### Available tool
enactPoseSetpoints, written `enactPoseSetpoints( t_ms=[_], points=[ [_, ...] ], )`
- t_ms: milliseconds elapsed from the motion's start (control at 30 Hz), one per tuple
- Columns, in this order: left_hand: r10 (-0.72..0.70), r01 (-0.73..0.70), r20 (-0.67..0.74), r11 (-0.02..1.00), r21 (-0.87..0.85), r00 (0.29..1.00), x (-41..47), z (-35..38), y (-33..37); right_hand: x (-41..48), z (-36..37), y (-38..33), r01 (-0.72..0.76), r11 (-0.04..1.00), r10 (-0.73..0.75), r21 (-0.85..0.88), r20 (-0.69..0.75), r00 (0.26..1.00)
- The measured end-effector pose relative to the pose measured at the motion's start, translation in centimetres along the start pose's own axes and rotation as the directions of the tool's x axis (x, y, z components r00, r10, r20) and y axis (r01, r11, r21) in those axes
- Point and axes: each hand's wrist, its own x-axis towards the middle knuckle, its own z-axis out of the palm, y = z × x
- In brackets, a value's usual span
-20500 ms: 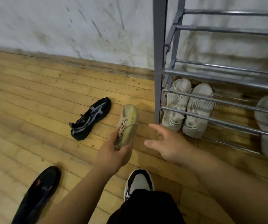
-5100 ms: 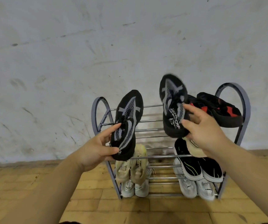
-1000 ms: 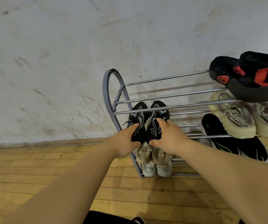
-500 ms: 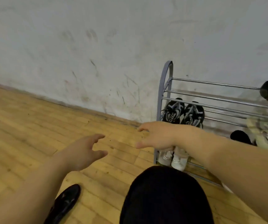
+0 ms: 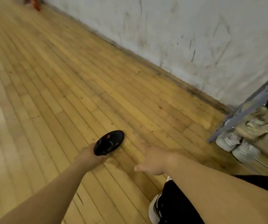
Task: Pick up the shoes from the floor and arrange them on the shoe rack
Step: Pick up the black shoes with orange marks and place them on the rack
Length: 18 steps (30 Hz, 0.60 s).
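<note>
1. Where the left hand (image 5: 89, 155) reached the floor (image 5: 49, 94), it gripped the heel end of a black shoe (image 5: 109, 141), whose toe pointed toward the wall (image 5: 194, 29).
2. That shoe lay on the boards, well apart from the shoe rack (image 5: 257, 94) at the right edge.
3. Low and rounded, the shoe bore small orange marks. The floor was narrow yellow wooden strips, the wall white and scuffed, and the rack grey metal holding pale shoes (image 5: 228, 139).
4. The left arm stretched forward and down. The right hand (image 5: 152, 159) hovered just right of the shoe, fingers loose and spread, holding nothing.
</note>
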Motion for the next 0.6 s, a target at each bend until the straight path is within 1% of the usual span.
enactPoseSetpoints(
  t_ms=[67, 133, 167, 267, 367, 433, 500, 567, 600],
  points=[
    [-0.053, 0.054, -0.015, 0.994, 0.095, 0.998, 3.1, 1.5, -1.6, 1.6, 0.4, 1.0, -0.037, 0.999, 0.037, 0.011, 0.022, 0.999],
    [-0.094, 0.102, -0.048, 0.97, 0.222, 0.994, 6.0, 2.8, -2.9, 3.1, -0.2, 1.2, -0.038, 0.999, 0.037, 0.026, 0.016, 0.999],
    [-0.101, 0.111, -0.052, 0.961, 0.253, 0.994, 7.1, 3.2, -3.5, 3.9, -0.5, 1.2, -0.035, 0.999, 0.035, 0.017, 0.012, 0.999],
    [-0.107, 0.101, 0.008, 0.96, 0.261, 0.994, 9.0, 4.4, -4.2, 6.4, -0.9, 1.0, -0.036, 0.999, 0.037, 0.039, -0.035, 0.999],
    [-0.115, 0.123, -0.043, 0.941, 0.314, 0.992, 8.9, 5.3, -4.0, 7.8, -0.6, 0.8, -0.057, 0.997, 0.059, 0.053, -0.037, 0.998],
    [-0.129, 0.141, -0.064, 0.963, 0.231, 0.99, 8.4, 6.5, -3.7, 7.7, -0.5, 1.0, -0.082, 0.996, 0.083, 0.039, -0.013, 0.996],
    [-0.112, 0.113, -0.044, 0.993, 0.023, 0.993, 7.1, 7.2, -2.5, 7.3, -0.8, 1.4, -0.12, 0.993, 0.12, 0.018, 0.01, 0.993],
    [-0.076, 0.065, -0.039, 0.972, -0.224, 0.996, 5.5, 6.9, -0.3, 6.3, -2.5, 1.4, -0.143, 0.989, 0.144, -0.032, 0.032, 0.989],
    [-0.046, 0.032, -0.038, 0.953, -0.302, 0.998, 4.5, 6.3, 1.4, 5.3, -4.0, 1.4, -0.139, 0.989, 0.14, -0.046, 0.025, 0.99]
  ],
)
